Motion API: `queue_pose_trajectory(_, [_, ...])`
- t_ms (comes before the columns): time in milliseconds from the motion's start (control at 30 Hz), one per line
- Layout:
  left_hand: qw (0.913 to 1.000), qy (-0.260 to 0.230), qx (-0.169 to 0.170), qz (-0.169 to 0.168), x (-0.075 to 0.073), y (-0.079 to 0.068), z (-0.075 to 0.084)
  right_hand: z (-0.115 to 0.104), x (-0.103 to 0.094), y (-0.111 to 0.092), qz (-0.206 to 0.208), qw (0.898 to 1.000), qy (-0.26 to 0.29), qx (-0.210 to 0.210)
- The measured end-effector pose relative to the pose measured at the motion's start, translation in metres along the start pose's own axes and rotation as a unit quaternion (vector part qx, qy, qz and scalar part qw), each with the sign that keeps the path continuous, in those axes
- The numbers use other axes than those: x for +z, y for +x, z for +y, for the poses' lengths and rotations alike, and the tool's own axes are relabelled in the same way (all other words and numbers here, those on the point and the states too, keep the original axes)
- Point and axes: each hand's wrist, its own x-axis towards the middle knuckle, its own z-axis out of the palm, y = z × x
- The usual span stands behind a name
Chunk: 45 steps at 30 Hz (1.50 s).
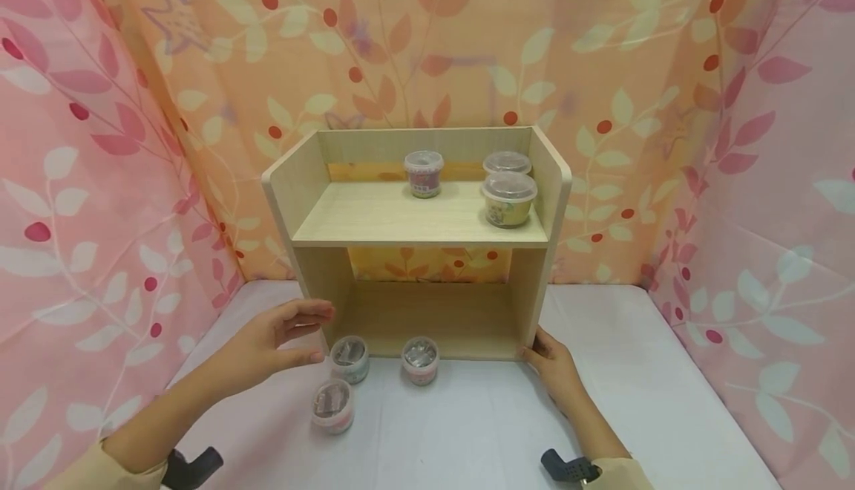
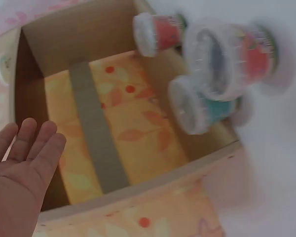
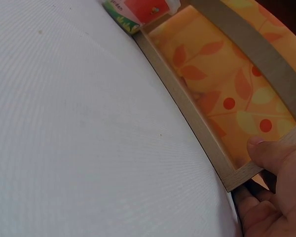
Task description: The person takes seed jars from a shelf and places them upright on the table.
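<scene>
At the shelf's (image 1: pixel 387 211) left, the left hand (image 1: pixel 270 341) hovers, fingers extended, empty; the tubs (image 1: pixel 350 362) just in front seem light. The shelf looks stiff and bulky, best held by its side panels (image 1: pixel 531 282); the right hand (image 1: pixel 556 367) grips the right one

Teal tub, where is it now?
In the head view, the teal tub stands by the front left corner of the shelf unit, just right of the left hand and behind a pink tub.

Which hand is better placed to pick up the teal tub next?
Likely the left hand: it holds nothing and is close to the teal tub, while the right hand grips the right side of the shelf.
</scene>
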Motion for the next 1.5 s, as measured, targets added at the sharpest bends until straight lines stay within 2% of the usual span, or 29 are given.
queue_pose_trajectory(133, [0.9998, -0.003, 0.017, -0.005, -0.011, 0.017, 0.029, 0.0, 0.001, 0.001, -0.002, 1.0, 0.008, -0.007])
queue_pose_trajectory(267, [0.9988, -0.025, 0.041, -0.01, -0.019, 0.035, 0.058, 0.001, 0.002, 0.004, -0.003, 1.0, 0.01, -0.014])
queue_pose_trajectory(400, [0.9977, -0.038, 0.056, -0.002, -0.027, 0.056, 0.088, 0.002, 0.002, 0.005, -0.002, 1.0, 0.005, -0.016])
queue_pose_trajectory(567, [0.997, -0.056, 0.05, 0.015, -0.039, 0.086, 0.122, 0.002, 0.001, 0.006, 0.002, 1.0, 0.0, -0.024])
queue_pose_trajectory(700, [0.9975, -0.039, 0.042, 0.041, -0.048, 0.111, 0.139, 0.0, -0.002, 0.006, 0.004, 1.0, -0.006, -0.024])
queue_pose_trajectory(833, [0.9977, -0.002, 0.023, 0.064, -0.055, 0.137, 0.145, -0.003, -0.002, 0.005, 0.002, 1.0, -0.007, -0.016])
queue_pose_trajectory(967, [0.9966, 0.02, -0.003, 0.08, -0.058, 0.162, 0.144, -0.003, -0.002, 0.005, 0.0, 1.0, -0.004, -0.008])
queue_pose_trajectory(1300, [0.994, 0.002, -0.072, 0.082, -0.049, 0.216, 0.13, 0.002, -0.002, 0.002, -0.005, 1.0, -0.004, -0.003])
queue_pose_trajectory(1500, [0.9918, 0.0, -0.101, 0.079, -0.044, 0.241, 0.119, 0.004, 0.0, 0.003, -0.005, 1.0, 0.006, -0.008])
